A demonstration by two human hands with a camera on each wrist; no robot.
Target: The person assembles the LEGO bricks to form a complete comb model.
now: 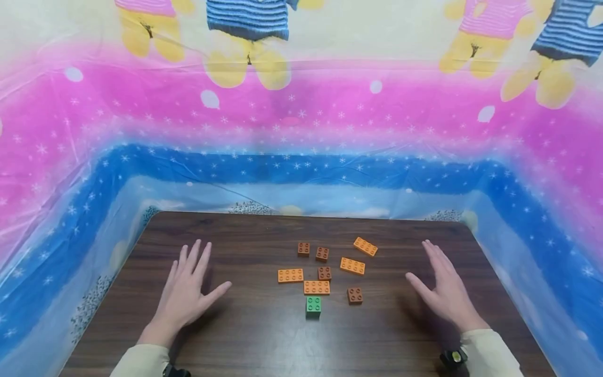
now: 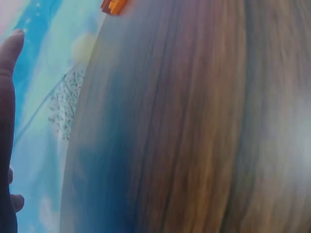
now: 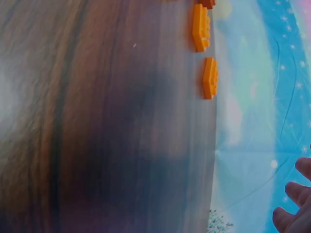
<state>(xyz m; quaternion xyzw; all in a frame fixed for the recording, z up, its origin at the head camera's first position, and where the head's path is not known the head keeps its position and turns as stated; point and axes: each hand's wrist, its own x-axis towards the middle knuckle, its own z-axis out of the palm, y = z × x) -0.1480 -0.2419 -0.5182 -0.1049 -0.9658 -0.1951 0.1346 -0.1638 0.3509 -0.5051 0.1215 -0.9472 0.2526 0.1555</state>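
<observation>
Left hand (image 1: pixel 186 293) was lower left of frame, fingers spread; right hand (image 1: pixel 445 293) lower right, fingers straight, thumb out; neither held anything. Orange brick (image 1: pixel 352 266) sat right of lower centre, left of right hand's thumb, long axis tilted slightly down-right (right hand way closer btw).

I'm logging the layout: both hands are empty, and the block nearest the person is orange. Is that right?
Only the colour is wrong: the head view shows that the nearest is a green block. The left hand and right hand are indeed empty.
</observation>
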